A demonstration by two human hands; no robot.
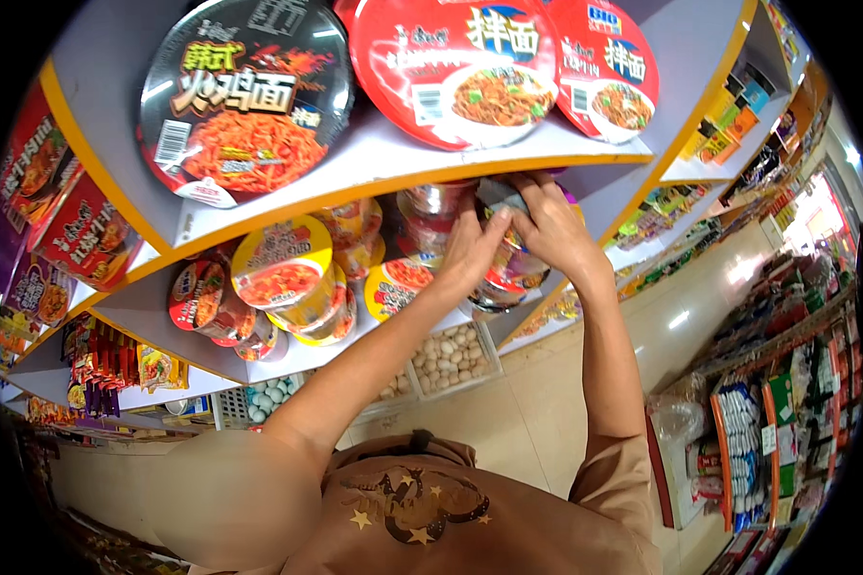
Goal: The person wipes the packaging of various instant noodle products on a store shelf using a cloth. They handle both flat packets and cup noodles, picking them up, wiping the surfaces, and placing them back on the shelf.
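Both hands reach under the front edge of an upper shelf point(417, 172), to the right end of the shelf below. My left hand point(467, 248) is at the left side of a dark grey-topped item point(502, 195), with its thumb against it. From the right, my right hand point(557, 226) curls its fingers over the same item. It looks like the top of an instant-noodle cup, but the fingers hide much of it. Stacked noodle cups point(514, 269) stand just below the hands. Left of them is another stack of red-and-silver cups point(431, 230).
Large black point(244, 136) and red noodle bowls point(453, 65) lean on the upper shelf. Yellow-lidded cups point(284, 266) stand on the lower shelf at left. Crates of brown eggs point(453, 356) and bluish eggs point(270, 399) sit below. Another stocked rack point(741, 445) stands right, across the tiled floor point(539, 402).
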